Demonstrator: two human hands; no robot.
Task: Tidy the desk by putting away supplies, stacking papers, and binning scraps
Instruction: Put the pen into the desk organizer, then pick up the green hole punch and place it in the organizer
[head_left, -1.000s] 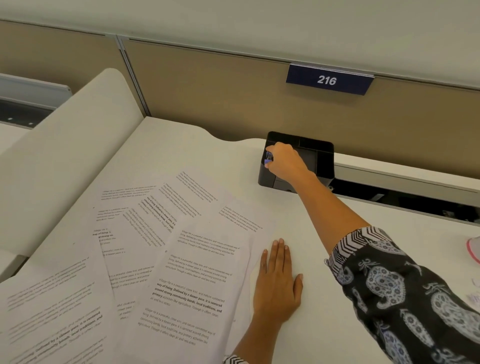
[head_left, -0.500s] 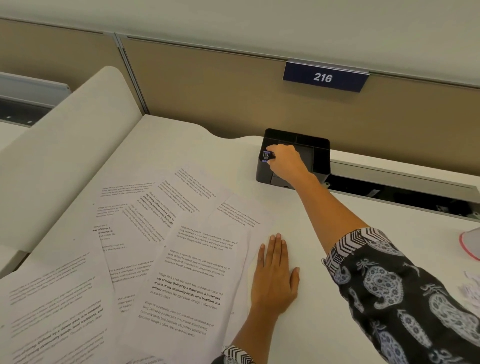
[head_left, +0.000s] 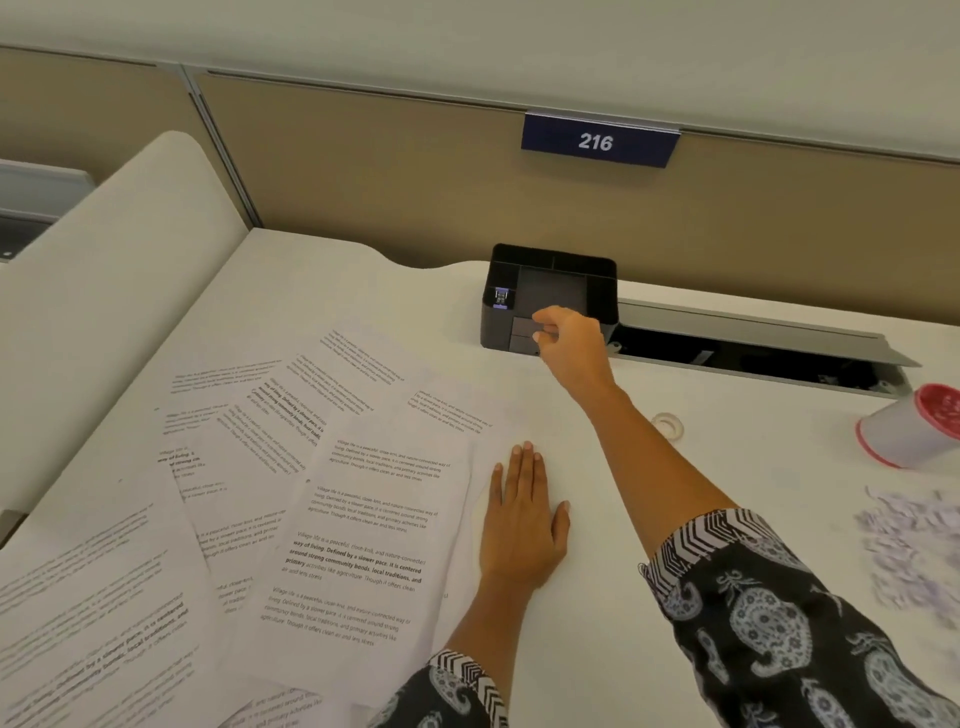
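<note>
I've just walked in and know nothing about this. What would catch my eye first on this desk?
Probably the fan of printed sheets sprawled across the left half of the desk, with the left hand lying flat at their right edge. Next, the right hand reaching to the black desk organizer at the back, where a small blue-purple item sits in its left slot. On the right lie shredded paper scraps and a tipped red-rimmed cup.
</note>
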